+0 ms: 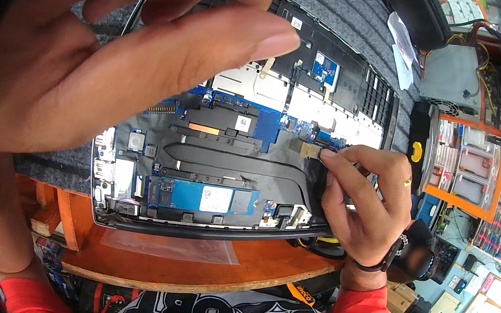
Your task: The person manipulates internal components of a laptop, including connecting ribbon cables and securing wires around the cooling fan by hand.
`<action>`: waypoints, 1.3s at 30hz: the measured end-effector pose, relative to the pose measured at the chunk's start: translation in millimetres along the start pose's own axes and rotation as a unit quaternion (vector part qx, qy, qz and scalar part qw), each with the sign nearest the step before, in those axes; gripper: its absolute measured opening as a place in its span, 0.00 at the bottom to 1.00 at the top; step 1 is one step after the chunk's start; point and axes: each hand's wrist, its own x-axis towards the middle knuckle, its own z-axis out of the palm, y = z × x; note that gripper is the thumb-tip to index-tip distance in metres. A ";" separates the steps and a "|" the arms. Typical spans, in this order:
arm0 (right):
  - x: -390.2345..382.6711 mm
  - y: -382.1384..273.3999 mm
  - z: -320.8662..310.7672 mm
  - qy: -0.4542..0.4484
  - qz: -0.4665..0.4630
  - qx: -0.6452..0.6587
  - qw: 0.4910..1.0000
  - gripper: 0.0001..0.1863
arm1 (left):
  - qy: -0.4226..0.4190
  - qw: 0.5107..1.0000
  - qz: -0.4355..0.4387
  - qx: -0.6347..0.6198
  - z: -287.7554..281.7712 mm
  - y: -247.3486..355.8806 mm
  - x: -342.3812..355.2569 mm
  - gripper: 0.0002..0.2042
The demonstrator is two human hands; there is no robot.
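Observation:
An opened laptop (213, 158) lies bottom-up, showing a black heat pipe (231, 161), a blue memory stick card (208, 198) and a blue circuit board. My right hand (364, 202), with a ring and a black wrist strap, grips the laptop's right side at the black fan area. Its index fingertip presses a small tan connector (309, 150). My left hand (85, 74) is raised close to the camera with thumb and fingers pinched together. It hides the laptop's upper left, and I cannot tell whether it holds anything.
The laptop rests on a grey mat (342, 17) over an orange wooden table (186, 270); a clear plastic bag (171, 245) lies at the front edge. At right are an orange parts organiser (467, 177), a grey metal box with wires (454, 75) and white paper (402, 44).

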 end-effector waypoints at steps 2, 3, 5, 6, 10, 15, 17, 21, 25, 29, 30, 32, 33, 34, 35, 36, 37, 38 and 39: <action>0.4 -0.2 -0.3 -0.004 0.001 -0.002 1.000 0.22 | 0.002 1.000 0.000 0.001 -0.7 -1.2 -2.0 0.08; 0.6 -0.2 -0.4 -0.006 0.001 -0.003 1.000 0.21 | -0.002 1.000 -0.005 0.003 -3.5 -0.9 -4.3 0.08; 0.7 1.6 -0.1 -0.006 -0.002 0.004 1.000 0.21 | -0.006 1.000 -0.010 0.005 -4.2 -1.9 -5.1 0.08; 0.7 2.4 0.2 -0.006 -0.003 0.008 1.000 0.21 | -0.009 1.000 -0.012 0.007 -4.8 -2.7 -5.2 0.08; 1.0 2.8 0.2 -0.009 -0.007 0.015 1.000 0.21 | -0.015 1.000 -0.018 0.009 -8.2 -2.6 -8.2 0.08; 4.4 2.1 -4.9 -0.006 0.018 0.042 0.999 0.23 | -0.019 1.000 -0.022 0.010 -8.5 -1.0 -14.1 0.08; 10.9 1.4 -11.4 -0.031 0.011 0.044 0.998 0.24 | -0.021 0.999 -0.024 0.011 -8.6 1.2 -15.0 0.08; 26.9 4.9 -15.0 -0.083 -0.080 -0.033 0.993 0.30 | -0.028 1.000 -0.008 -0.002 -11.2 -2.4 -5.3 0.08; 30.7 4.0 -19.9 -0.073 -0.087 -0.023 0.993 0.27 | -0.014 1.000 0.017 0.010 -12.1 -1.2 -6.0 0.09; 23.3 8.8 -21.3 -0.070 -0.074 -0.039 0.994 0.25 | -0.025 1.000 0.002 -0.004 -10.2 -3.0 -9.0 0.09; 21.7 10.3 -21.3 -0.071 -0.075 -0.046 0.994 0.25 | -0.025 1.000 0.002 -0.009 -9.6 -3.5 -10.1 0.09; 16.6 12.6 -19.1 -0.069 -0.075 -0.057 0.993 0.25 | -0.018 1.000 0.002 -0.018 -7.8 -3.8 -10.8 0.09; 14.0 13.1 -18.5 -0.067 -0.071 -0.059 0.993 0.26 | -0.014 1.000 0.002 -0.020 -7.4 -2.7 -11.2 0.09; 10.1 13.1 -19.7 -0.063 -0.059 -0.051 0.995 0.27 | -0.013 1.000 0.003 -0.016 -7.6 -2.3 -10.6 0.09; 7.1 13.3 -19.0 -0.061 -0.053 -0.045 0.996 0.27 | -0.012 1.000 0.004 -0.012 -7.7 -1.9 -10.0 0.09; 4.2 13.2 -18.3 -0.059 -0.047 -0.039 0.996 0.27 | -0.013 1.000 0.007 -0.002 -8.2 -2.0 -9.6 0.09; 1.6 13.4 -16.2 -0.059 -0.048 -0.033 0.997 0.27 | -0.016 1.000 0.009 0.008 -8.9 -2.0 -9.5 0.09; 1.4 11.8 -16.0 -0.064 -0.044 -0.029 0.997 0.27 | -0.019 1.000 0.012 0.017 -9.5 -2.0 -9.6 0.09; 1.1 10.2 -15.7 -0.070 -0.039 -0.025 0.996 0.26 | -0.022 0.999 0.014 0.024 -9.1 -2.8 -9.9 0.09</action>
